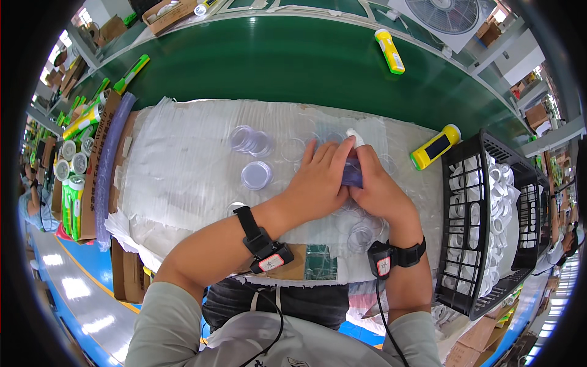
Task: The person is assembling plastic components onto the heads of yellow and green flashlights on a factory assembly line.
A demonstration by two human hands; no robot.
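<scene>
My left hand (323, 171) and my right hand (379, 188) meet over the right half of the worktop. Between them sits a bluish, clear stack of discs (351, 173), gripped from both sides and partly hidden by the fingers. A white cover (354, 136) wraps one fingertip at the top of my right hand. Left of my hands lies a short pile of round clear discs (257, 175), with an overlapping spread of discs (249, 140) beyond it. More transparent discs (361, 235) lie below my wrists, and others show faintly around my fingers.
A black crate (465, 226) of white ring-shaped parts (498, 208) stands at the right. Beside it lies a yellow flashlight (436, 147). Another flashlight (390, 52) rests on the green belt (257, 61). At the left, a cardboard box (105, 153) holds several green and yellow flashlights.
</scene>
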